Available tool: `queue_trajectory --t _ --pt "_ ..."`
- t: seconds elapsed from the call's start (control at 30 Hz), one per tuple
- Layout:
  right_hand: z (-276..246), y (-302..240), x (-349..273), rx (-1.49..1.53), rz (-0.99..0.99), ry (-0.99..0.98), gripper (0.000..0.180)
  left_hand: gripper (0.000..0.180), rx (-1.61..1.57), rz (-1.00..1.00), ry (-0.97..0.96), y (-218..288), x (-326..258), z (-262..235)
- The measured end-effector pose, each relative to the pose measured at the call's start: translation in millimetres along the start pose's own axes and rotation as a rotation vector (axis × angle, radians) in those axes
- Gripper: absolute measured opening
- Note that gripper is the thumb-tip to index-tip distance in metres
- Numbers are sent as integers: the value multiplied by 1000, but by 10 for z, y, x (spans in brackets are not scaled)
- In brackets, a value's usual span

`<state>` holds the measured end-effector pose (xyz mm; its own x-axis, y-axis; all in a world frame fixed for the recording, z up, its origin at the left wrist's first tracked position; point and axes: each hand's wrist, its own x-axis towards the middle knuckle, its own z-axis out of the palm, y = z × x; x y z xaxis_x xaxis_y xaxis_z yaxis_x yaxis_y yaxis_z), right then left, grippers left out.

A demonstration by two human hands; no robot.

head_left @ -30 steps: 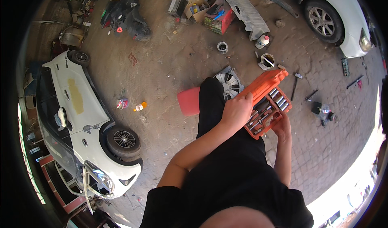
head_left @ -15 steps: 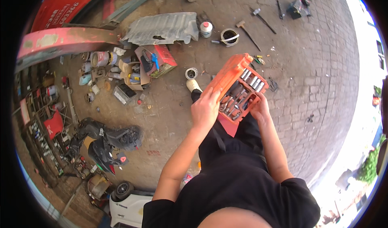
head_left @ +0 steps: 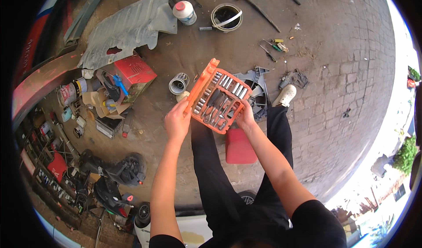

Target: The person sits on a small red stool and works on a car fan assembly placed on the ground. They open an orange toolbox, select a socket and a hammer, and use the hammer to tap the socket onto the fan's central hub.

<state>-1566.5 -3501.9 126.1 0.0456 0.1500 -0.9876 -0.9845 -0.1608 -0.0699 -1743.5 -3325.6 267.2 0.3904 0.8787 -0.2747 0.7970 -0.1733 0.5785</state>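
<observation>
Orange socket-set case (head_left: pixel 213 100) was open between left hand (head_left: pixel 177 121), gripping its lid (head_left: pixel 203 82), and right hand (head_left: pixel 245 116), clasping its tray (head_left: pixel 222 103) edge | dirt-stained brick paving (head_left: pixel 325 116) spread below both | bucket (head_left: pixel 213 18) beyond them, black scooter (head_left: pixel 107 193) leftward, white car (head_left: pixel 193 224) nearer the body

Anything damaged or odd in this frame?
Yes: the grey panel at upper left looks damaged, with a ragged edge and a hole. The open toolbox looks orderly, its sockets in rows.
</observation>
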Motion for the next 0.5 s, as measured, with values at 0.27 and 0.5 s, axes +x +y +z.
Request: queue_trajectory --t 0.27,0.5 --pt "-49 -547 2012 78 109 -102 33 24 91 255 -149 -560 1508 1855" --pt "83 -720 2772 107 62 -73 43 27 2 396 -172 -837 2486 2492"
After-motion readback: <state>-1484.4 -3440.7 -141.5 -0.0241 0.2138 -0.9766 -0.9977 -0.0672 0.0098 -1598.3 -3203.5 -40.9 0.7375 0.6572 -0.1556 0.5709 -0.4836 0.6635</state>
